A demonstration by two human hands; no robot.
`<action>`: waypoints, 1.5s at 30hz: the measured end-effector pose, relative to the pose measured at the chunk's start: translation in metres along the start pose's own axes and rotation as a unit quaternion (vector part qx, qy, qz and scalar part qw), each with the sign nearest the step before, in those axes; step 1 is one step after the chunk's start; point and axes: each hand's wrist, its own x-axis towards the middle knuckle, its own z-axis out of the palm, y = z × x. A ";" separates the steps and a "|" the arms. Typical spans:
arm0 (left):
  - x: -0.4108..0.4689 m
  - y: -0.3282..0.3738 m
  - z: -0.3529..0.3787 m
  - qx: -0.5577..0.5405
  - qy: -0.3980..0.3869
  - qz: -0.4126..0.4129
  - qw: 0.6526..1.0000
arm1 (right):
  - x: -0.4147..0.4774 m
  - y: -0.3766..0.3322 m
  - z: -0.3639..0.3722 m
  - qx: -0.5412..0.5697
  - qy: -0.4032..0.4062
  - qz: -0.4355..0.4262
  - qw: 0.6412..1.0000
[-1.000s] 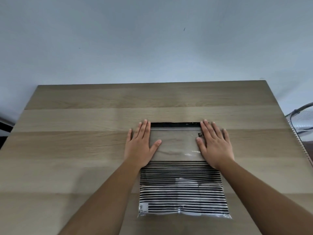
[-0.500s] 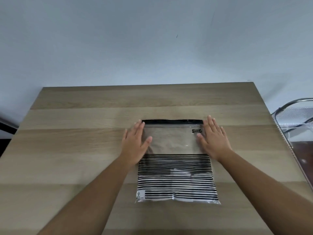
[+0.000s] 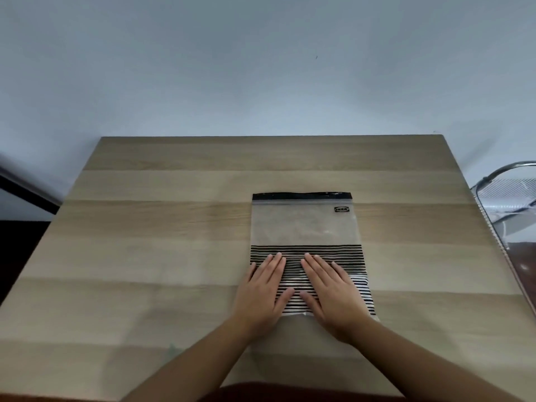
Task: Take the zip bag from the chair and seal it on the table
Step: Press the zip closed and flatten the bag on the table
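Note:
The zip bag lies flat on the wooden table, right of centre. It is clear plastic with a black zip strip along its far edge and black stripes on its near half. My left hand rests palm down on the striped part at the bag's left side. My right hand lies palm down beside it on the stripes. Both hands are flat with fingers extended, holding nothing. The zip strip is uncovered and looks flat.
A chair with a metal frame and clear seat stands past the table's right edge. A plain grey wall runs behind the table's far edge. A dark shape sits at the far left.
Both hands slid from the bag's top corners by the zip strip toward me, onto the striped near half, and came closer together. The bag stayed flat.

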 end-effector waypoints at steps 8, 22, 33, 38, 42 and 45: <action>-0.005 -0.015 -0.003 -0.004 -0.006 0.026 1.000 | -0.018 0.047 -0.004 -0.019 0.018 0.017 1.000; 0.074 -0.015 -0.037 -0.023 0.068 -0.023 0.997 | 0.049 0.036 -0.044 0.097 0.088 0.022 0.991; 0.132 -0.016 -0.022 0.052 -0.029 -0.011 0.998 | 0.130 0.033 -0.030 -0.048 -0.003 0.040 0.998; 0.131 -0.022 -0.018 0.037 -0.019 -0.008 0.999 | 0.129 0.038 -0.030 -0.067 0.004 0.039 0.997; 0.125 -0.033 -0.018 0.051 0.000 -0.022 0.998 | 0.121 0.050 -0.029 -0.068 0.021 0.063 0.995; 0.120 -0.042 -0.021 0.061 0.011 -0.036 0.997 | 0.111 0.066 -0.030 -0.071 0.035 0.087 0.993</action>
